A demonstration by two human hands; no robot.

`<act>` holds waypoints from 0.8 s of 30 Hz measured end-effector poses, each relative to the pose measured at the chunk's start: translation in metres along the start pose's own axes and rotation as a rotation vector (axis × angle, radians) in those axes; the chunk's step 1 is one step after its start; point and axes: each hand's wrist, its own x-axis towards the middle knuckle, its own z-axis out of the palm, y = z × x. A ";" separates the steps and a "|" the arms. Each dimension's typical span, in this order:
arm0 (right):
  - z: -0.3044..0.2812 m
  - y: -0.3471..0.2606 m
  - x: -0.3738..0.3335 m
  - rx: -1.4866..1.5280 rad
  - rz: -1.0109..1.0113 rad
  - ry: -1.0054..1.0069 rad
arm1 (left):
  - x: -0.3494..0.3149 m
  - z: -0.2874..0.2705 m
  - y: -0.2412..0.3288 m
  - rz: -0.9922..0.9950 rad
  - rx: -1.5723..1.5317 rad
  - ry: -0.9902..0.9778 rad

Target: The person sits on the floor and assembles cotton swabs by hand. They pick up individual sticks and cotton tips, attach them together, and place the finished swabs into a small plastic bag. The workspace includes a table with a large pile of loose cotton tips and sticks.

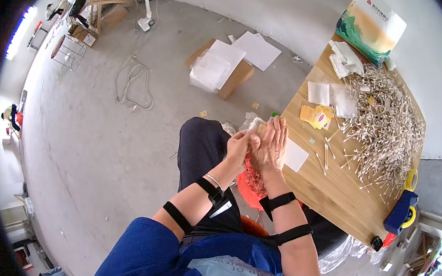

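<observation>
Above my lap, near the table's left edge, my left hand (238, 149) is closed around a small clear pack of cotton swabs (256, 124), whose white tips show in a row. My right hand (271, 147) lies flat against the pack's right side, fingers stretched out and close together; its palm is hidden. Beneath both hands is a red bag (252, 185) with a mass of thin pale and reddish pieces in it. Beside my right wrist, a white card (295, 155) rests on the wooden table (308, 188).
A large heap of loose cotton swabs (385, 121) covers the table's right side. Yellow cards (316, 116), clear bags (342, 100) and a blue tape dispenser (401, 210) are there too. On the floor lie cardboard with white sheets (219, 64) and a white cable (131, 85).
</observation>
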 end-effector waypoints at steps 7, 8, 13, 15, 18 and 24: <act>-0.005 -0.004 0.001 0.010 -0.022 0.004 | 0.004 0.000 -0.023 0.099 -0.049 -0.090; -0.007 -0.005 0.001 -0.009 -0.030 -0.015 | 0.006 -0.003 -0.022 0.084 0.005 -0.104; -0.004 0.001 0.000 0.043 -0.005 0.008 | -0.009 0.013 0.009 0.134 0.210 -0.114; -0.003 0.000 0.001 0.044 0.003 0.011 | 0.003 0.017 0.013 0.131 0.090 -0.108; 0.000 0.002 0.001 0.034 0.002 0.013 | 0.014 0.018 0.008 0.108 0.041 -0.119; -0.005 0.000 0.001 0.033 -0.029 0.000 | 0.012 0.013 -0.001 0.075 -0.030 -0.185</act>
